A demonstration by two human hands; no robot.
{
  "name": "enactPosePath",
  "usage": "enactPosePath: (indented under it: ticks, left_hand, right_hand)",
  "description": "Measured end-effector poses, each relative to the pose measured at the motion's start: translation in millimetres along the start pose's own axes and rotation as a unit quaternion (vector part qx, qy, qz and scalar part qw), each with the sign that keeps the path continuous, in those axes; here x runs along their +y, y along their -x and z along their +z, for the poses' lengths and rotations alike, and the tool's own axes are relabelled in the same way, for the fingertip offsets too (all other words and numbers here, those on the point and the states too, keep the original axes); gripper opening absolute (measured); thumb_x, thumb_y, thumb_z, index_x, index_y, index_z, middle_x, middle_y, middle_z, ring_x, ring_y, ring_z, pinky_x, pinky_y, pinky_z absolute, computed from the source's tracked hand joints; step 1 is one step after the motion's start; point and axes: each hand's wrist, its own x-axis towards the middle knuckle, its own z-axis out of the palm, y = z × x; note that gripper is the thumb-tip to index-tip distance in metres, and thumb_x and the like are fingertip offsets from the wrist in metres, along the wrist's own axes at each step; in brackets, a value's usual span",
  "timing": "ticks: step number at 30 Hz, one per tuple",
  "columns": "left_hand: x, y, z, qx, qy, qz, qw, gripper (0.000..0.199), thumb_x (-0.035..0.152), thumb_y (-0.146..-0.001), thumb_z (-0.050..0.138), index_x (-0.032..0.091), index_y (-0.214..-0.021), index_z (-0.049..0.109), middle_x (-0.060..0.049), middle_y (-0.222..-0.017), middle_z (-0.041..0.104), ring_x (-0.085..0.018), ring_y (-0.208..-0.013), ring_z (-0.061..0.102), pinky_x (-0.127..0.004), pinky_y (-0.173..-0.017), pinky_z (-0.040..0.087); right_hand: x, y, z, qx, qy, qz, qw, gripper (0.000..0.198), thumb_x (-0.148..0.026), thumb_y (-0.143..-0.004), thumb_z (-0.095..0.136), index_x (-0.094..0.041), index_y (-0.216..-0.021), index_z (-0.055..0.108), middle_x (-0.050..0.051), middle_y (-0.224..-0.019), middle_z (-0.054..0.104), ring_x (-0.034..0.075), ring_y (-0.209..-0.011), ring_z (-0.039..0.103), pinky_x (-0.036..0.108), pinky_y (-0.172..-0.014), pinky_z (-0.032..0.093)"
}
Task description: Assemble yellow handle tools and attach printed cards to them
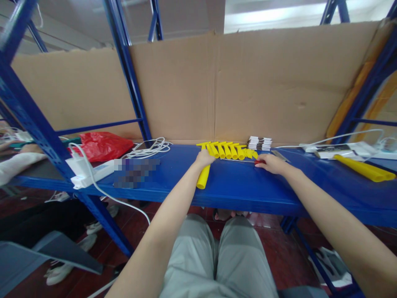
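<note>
My left hand [204,158] is closed around the upper part of a yellow T-shaped tube [202,179]; its open round end points toward me. Just right of it, more yellow T-shaped tubes [228,151] lie side by side in a row, with several short yellow pieces [249,153] at the row's right end. My right hand [272,163] grips a small red object [258,162], mostly hidden by the fingers. A thin pale metal strip [234,160] runs along the row between my hands; whether it joins the red object I cannot tell.
All this lies on a blue shelf [173,178] backed by cardboard [263,82]. White boxes [259,143] are stacked behind. Rolled yellow sheets [366,169] lie right. At left are a red plastic bag [104,145], cables [153,145] and a power strip [96,171]. Another person's sleeve [18,163] shows far left.
</note>
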Motion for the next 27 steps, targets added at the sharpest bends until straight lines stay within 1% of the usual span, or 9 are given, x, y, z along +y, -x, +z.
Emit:
enactPosePath:
  ticks: [4,7,14,18,21,25,27]
  left_hand:
    - [-2.7,-4.4,2.5,0.015,0.077,-0.001,0.997,0.028,0.008,-0.075,0.057,0.009,-0.101,0.068,-0.012,-0.098,0.071,-0.021,-0.088,0.068,-0.026,-0.075,0.052]
    - [-4.7,-7.3,4.8,0.021,0.109,-0.014,0.994,0.026,0.007,-0.076,0.053,0.008,-0.097,0.068,-0.012,-0.093,0.072,-0.019,-0.083,0.069,-0.025,-0.072,0.052]
    - [-6.0,-7.7,6.9,0.06,0.085,-0.001,0.995,0.032,0.008,-0.077,0.053,0.011,-0.107,0.062,-0.011,-0.093,0.072,-0.019,-0.081,0.069,-0.025,-0.072,0.052]
    - [-5.9,-6.7,6.4,0.058,0.091,0.01,0.994,0.03,0.01,-0.079,0.053,0.014,-0.107,0.063,-0.007,-0.085,0.073,-0.016,-0.074,0.069,-0.023,-0.07,0.051]
    - [-5.5,-6.8,6.4,0.06,0.1,0.016,0.993,0.028,0.011,-0.079,0.055,0.014,-0.105,0.066,-0.006,-0.081,0.072,-0.014,-0.066,0.067,-0.021,-0.064,0.05]
    - [-1.6,-4.7,5.4,0.058,0.155,0.023,0.986,0.033,0.016,-0.083,0.055,0.012,-0.114,0.065,-0.006,-0.082,0.072,-0.009,-0.051,0.06,-0.019,-0.054,0.048]
    - [1.9,-1.8,4.0,0.052,0.197,0.03,0.979,0.04,0.018,-0.085,0.054,0.012,-0.125,0.059,-0.006,-0.086,0.072,-0.008,-0.051,0.059,-0.019,-0.054,0.048]
  right_hand:
    - [6.8,-0.9,1.9,0.002,-0.001,0.006,1.0,0.017,-0.026,-0.084,0.052,-0.017,-0.086,0.066,0.012,-0.098,0.07,0.023,-0.088,0.064,0.03,-0.079,0.046]
    - [8.5,-0.4,0.8,0.004,-0.009,0.02,1.0,0.018,-0.026,-0.085,0.051,-0.017,-0.085,0.066,0.012,-0.098,0.07,0.023,-0.088,0.064,0.03,-0.079,0.046]
    - [8.7,1.7,-1.5,0.012,-0.028,0.05,0.998,0.022,-0.033,-0.087,0.049,-0.019,-0.082,0.065,0.01,-0.089,0.07,0.021,-0.079,0.064,0.029,-0.07,0.046]
    - [12.5,1.3,1.3,0.014,-0.028,0.048,0.998,0.023,-0.034,-0.086,0.049,-0.018,-0.084,0.065,0.01,-0.09,0.071,0.021,-0.079,0.064,0.029,-0.07,0.047]
    - [14.7,0.6,2.3,0.01,-0.02,0.057,0.998,0.025,-0.034,-0.088,0.045,-0.018,-0.087,0.066,0.011,-0.095,0.071,0.021,-0.083,0.064,0.029,-0.073,0.046]
    - [13.5,0.5,-0.6,0.011,0.015,0.083,0.996,0.031,-0.031,-0.091,0.037,-0.019,-0.09,0.066,0.012,-0.104,0.07,0.022,-0.095,0.063,0.029,-0.08,0.045]
    - [11.7,1.1,-3.1,0.008,0.035,0.114,0.993,0.035,-0.031,-0.092,0.033,-0.019,-0.092,0.066,0.012,-0.108,0.069,0.023,-0.1,0.062,0.032,-0.082,0.045]
